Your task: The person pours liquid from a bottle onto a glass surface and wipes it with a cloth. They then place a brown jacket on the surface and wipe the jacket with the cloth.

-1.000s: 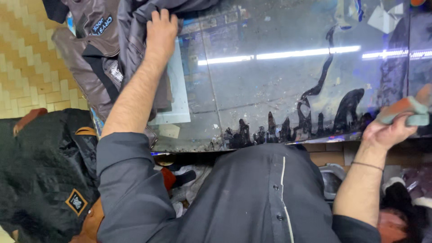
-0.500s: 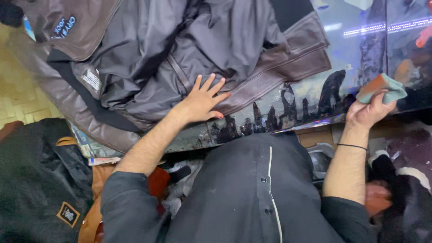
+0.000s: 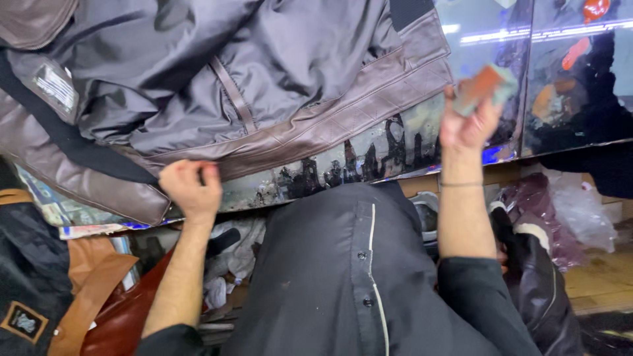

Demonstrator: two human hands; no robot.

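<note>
The left hand was curled right at the near hem of the brown leather jacket, fingers bent in toward the palm and pinching the edge of that hem where it hung over the near lip of the glass counter. The jacket itself lay spread open across the counter top, filling the far left of the view, its grey satin lining facing up and a small sewn label showing at the left. The left forearm ran bare from the rolled black sleeve up to the wrist, angled slightly leftward, knuckles turned toward the camera.

Over on the right, the right hand was raised above the counter's near edge, forearm standing almost straight up the frame with a thin band at the wrist. Its fingers were wrapped around a small block, reddish brown on one face and pale green on the other, held out at the fingertips and blurred, well apart from the jacket's hem. The block sat just right of the jacket's near right corner, over bare glass.

Below the counter, a black shirt filled the middle. A tan and red leather piece lay at the near left, another dark jacket at the near right.
</note>
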